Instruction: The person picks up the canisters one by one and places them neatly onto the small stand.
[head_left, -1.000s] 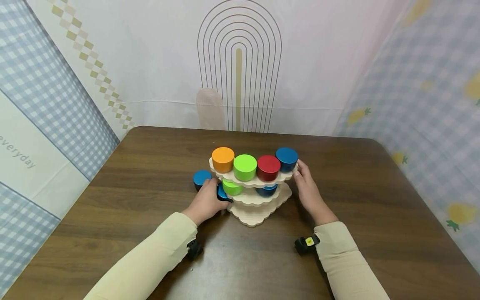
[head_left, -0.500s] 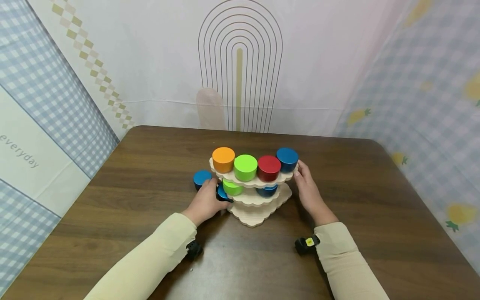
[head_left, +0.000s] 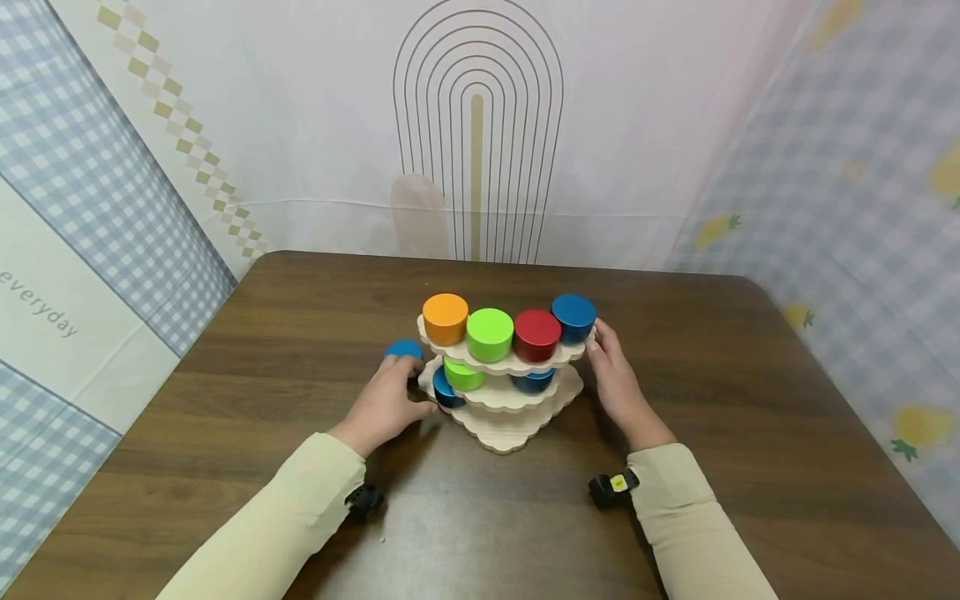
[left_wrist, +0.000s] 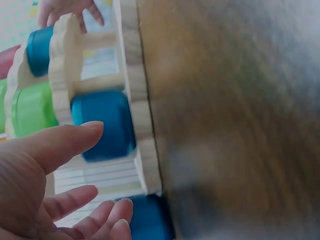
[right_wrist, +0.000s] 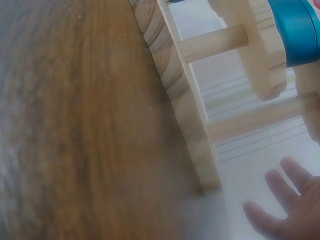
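A three-tiered wooden stand with scalloped edges (head_left: 504,432) stands mid-table. My left hand (head_left: 381,406) is left of it, fingers loosely bent and apart. In the left wrist view its thumb is in front of a blue cylinder (left_wrist: 107,125) on the bottom tier; I cannot tell whether they touch. Its other fingertips reach a second blue cylinder (left_wrist: 150,220) on the table, partly hidden by the hand in the head view. My right hand (head_left: 618,383) rests against the top tier's right edge. In the right wrist view, several of its fingers (right_wrist: 282,190) are extended and hold nothing.
The top tier bears an orange cylinder (head_left: 446,320), a green cylinder (head_left: 490,335), a red cylinder (head_left: 537,336) and a blue cylinder (head_left: 573,318). A green cylinder (head_left: 462,377) and a blue cylinder (head_left: 533,382) sit on the middle tier. Patterned cloth (head_left: 322,125) hangs behind the table.
My left hand has let go of the blue cylinder on the bottom tier and moved left, towards the blue cylinder on the table. My right hand and the stand have stayed put.
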